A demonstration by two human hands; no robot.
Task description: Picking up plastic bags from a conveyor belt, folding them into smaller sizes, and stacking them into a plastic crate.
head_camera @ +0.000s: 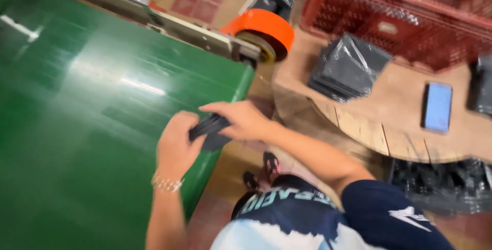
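Observation:
Both my hands grip a small stack of flat black pieces [210,128] at the right edge of a green conveyor belt [92,106]. My left hand [177,145], with a bracelet at the wrist, holds the stack's left end. From the right, my right hand [243,121] pinches its other end with the fingers laid over the top. The picture is blurred, so the pieces' exact shape is unclear.
A wooden round table [389,127] at right carries a wrapped pile of black pieces [346,68], a blue phone-like slab [438,106] and a red plastic crate [410,19]. An orange tape roll [264,29] sits by the belt's metal frame. More black parts lie under the table.

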